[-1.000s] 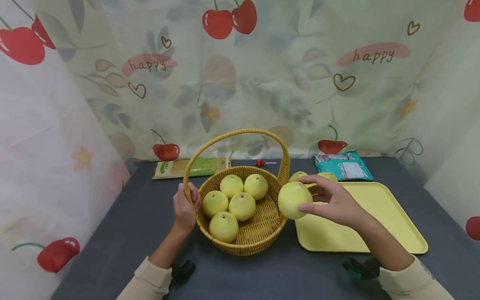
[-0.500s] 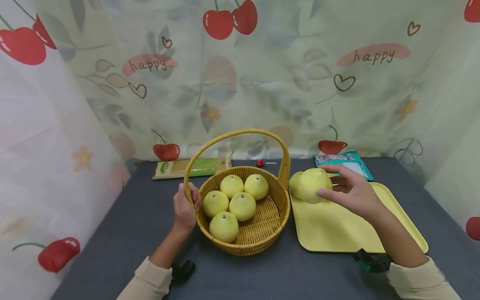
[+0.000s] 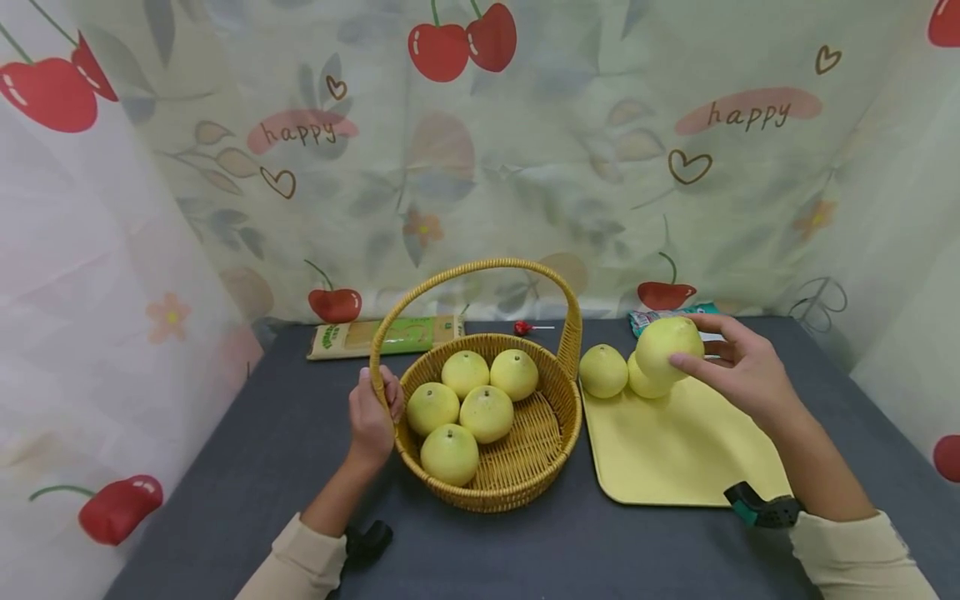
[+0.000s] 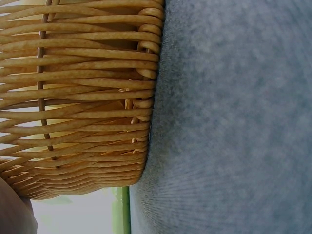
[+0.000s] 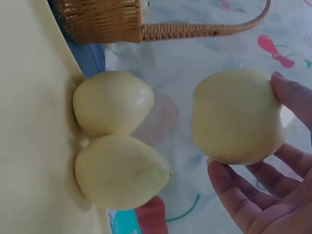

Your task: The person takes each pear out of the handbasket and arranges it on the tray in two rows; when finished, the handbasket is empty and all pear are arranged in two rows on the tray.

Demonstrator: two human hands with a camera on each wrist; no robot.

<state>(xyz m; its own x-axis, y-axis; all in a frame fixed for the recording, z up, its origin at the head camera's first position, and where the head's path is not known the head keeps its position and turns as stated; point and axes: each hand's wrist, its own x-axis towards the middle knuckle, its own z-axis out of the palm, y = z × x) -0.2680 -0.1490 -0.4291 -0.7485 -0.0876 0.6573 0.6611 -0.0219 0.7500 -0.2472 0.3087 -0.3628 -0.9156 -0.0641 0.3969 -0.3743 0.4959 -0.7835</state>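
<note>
My left hand grips the left foot of the arched handle on a wicker basket. Several round pale yellow pears sit in the basket, mostly to its left and back. In my right hand another pear is pinched between thumb and fingers, raised above the yellow tray. Two more pears rest side by side at the tray's back left corner, seen whole in the right wrist view as an upper pear and a lower pear. The left wrist view shows the basket's woven side.
Behind the basket lie a flat green and tan packet and a red lollipop. A teal packet sits behind the tray, partly covered by the held pear and right hand. A printed curtain closes off the back.
My right hand has carried the pear from the basket's right rim rightward and back over the tray, uncovering the two tray pears. The left hand stays on the handle.
</note>
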